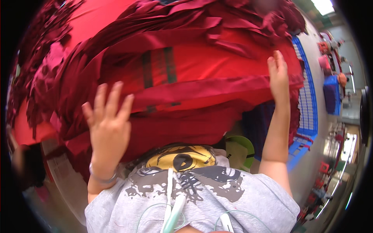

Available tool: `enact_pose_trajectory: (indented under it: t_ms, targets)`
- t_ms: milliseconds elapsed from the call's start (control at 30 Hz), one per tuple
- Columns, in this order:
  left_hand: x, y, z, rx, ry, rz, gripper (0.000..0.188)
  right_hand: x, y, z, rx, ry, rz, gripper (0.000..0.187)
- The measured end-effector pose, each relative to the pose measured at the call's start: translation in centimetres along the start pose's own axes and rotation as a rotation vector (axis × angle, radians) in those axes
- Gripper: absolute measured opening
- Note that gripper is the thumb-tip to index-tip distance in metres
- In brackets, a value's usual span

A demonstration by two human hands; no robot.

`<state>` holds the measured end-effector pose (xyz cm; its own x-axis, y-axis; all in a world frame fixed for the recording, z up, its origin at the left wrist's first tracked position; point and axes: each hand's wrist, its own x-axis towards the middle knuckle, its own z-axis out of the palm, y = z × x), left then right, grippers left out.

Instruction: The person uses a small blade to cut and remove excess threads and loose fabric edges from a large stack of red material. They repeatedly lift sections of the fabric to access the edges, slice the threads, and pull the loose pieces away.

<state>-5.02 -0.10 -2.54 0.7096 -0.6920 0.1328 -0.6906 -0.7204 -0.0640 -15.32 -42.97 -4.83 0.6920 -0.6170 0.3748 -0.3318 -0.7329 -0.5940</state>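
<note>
A long dark red strip of fabric (210,87) runs across the bright red cloth (210,58) in front of me. My left hand (110,128) is raised over the near left part of the cloth, its fingers spread and nothing in them; a bracelet circles the wrist. At the strip's right end is my right hand (279,79), fingers stretched out and nearly together. Whether its palm touches the fabric I cannot tell. Dark marks (159,66) show on the red cloth beyond the strip. Nearer my body hangs more dark red fabric (175,126).
Heaped dark red fabric (217,17) lies along the far side, with ragged pieces (42,73) at the left. A blue plastic crate (307,89) stands to the right. By my lap is a green-rimmed item (248,147). People and red stools appear far right.
</note>
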Motion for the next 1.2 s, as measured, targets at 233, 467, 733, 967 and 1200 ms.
enact_pose_trajectory:
  t_ms: [233, 467, 733, 967, 1200]
  targets:
    - [1.2, 2.7, 4.9, -0.373, 0.159, 0.155, 0.049, -11.7, -15.8, 7.0, 0.108, -0.467, -0.445, 0.04]
    - [0.3, 4.0, 5.8, -0.389, 0.167, 0.088, 0.058, -14.0, -16.4, 6.6, -0.121, -0.429, -0.536, 0.037]
    - [0.2, 3.7, 5.9, -0.368, 0.171, 0.105, 0.064, -11.7, -16.4, 8.7, -0.004, -0.086, -0.319, 0.028]
    - [0.2, 3.2, 5.7, -0.478, 0.135, 0.094, 0.058, -13.7, -16.7, 7.6, 0.04, -0.348, -0.537, 0.033]
    - [0.1, 3.1, 5.5, -0.486, 0.122, 0.104, 0.055, -13.0, -16.5, 9.7, 0.045, -0.177, -0.516, 0.034]
